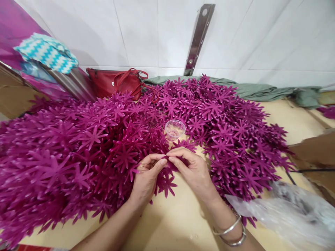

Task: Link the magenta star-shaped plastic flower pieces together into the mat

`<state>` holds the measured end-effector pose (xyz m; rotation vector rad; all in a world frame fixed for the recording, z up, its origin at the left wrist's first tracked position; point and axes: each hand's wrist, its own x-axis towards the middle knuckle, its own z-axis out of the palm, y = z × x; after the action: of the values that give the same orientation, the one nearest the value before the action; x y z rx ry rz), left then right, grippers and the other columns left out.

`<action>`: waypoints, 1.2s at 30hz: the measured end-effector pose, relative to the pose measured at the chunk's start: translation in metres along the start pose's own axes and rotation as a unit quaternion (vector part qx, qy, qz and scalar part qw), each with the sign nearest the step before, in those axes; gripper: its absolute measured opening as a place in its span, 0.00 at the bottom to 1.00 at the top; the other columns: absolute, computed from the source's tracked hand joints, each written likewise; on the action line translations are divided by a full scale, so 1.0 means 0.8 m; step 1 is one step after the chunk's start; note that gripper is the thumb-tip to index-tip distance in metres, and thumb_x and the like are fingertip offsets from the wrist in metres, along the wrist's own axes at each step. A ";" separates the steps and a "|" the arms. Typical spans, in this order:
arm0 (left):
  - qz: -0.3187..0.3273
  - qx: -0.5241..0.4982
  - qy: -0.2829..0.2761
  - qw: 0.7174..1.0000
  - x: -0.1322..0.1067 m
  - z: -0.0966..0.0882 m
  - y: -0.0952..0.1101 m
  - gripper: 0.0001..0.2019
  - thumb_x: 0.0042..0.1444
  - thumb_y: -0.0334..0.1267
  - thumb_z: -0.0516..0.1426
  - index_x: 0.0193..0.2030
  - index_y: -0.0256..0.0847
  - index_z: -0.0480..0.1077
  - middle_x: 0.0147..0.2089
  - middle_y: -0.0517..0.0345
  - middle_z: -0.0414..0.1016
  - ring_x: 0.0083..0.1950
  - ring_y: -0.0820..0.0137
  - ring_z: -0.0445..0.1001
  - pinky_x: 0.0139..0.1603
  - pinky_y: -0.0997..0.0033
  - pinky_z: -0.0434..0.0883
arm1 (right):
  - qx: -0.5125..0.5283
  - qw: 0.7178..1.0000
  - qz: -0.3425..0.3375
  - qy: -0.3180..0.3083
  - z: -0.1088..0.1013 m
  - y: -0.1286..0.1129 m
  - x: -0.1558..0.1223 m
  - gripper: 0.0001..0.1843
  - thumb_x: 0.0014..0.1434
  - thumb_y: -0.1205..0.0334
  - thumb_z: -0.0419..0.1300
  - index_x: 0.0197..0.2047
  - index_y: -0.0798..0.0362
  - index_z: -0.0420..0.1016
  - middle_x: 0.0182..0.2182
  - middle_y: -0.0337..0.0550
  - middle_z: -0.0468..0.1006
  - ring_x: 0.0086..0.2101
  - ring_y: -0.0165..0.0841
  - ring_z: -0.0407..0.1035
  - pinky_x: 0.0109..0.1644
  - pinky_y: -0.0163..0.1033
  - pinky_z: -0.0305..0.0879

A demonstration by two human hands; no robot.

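Near the frame's centre, the left hand (147,170) and right hand (193,170) pinch a small magenta piece (166,157) between thumbs and forefingers, below the clear cup (175,130). A light, steady fingertip grip probably suits so small a part.

red bag (101,83) by white tiled wall (141,35), metal strip (198,42) against it, green cloth (261,91) rumpled along wall's foot, blue-white zigzag cloth (49,52) at upper left, crumpled clear plastic (293,212) at right, cardboard (315,150) beyond it
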<state>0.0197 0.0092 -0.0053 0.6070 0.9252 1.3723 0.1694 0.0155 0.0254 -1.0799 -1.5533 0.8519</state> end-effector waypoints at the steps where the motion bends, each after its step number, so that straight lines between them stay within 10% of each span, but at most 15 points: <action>1: 0.000 0.004 -0.002 1.000 0.000 -0.001 0.000 0.14 0.42 0.42 0.76 0.33 0.41 0.82 0.31 0.62 0.81 0.32 0.77 0.77 0.38 0.79 0.75 | -0.011 1.000 -0.004 -0.001 0.000 0.000 0.000 0.06 0.66 0.66 0.64 0.41 0.48 0.83 0.37 0.40 0.85 0.39 0.34 0.79 0.48 0.39 0.76; 36: 0.000 0.043 -0.013 0.999 0.002 -0.010 -0.008 0.10 0.51 0.41 0.73 0.38 0.42 0.82 0.34 0.62 0.82 0.35 0.76 0.79 0.44 0.78 0.76 | -0.135 0.987 -0.091 -0.004 -0.002 0.005 -0.004 0.05 0.69 0.68 0.60 0.42 0.49 0.77 0.36 0.40 0.82 0.39 0.34 0.76 0.47 0.40 0.71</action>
<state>0.0163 0.0087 -0.0151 0.6885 0.9664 1.3278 0.1721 0.0142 0.0207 -1.1043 -1.7789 0.5326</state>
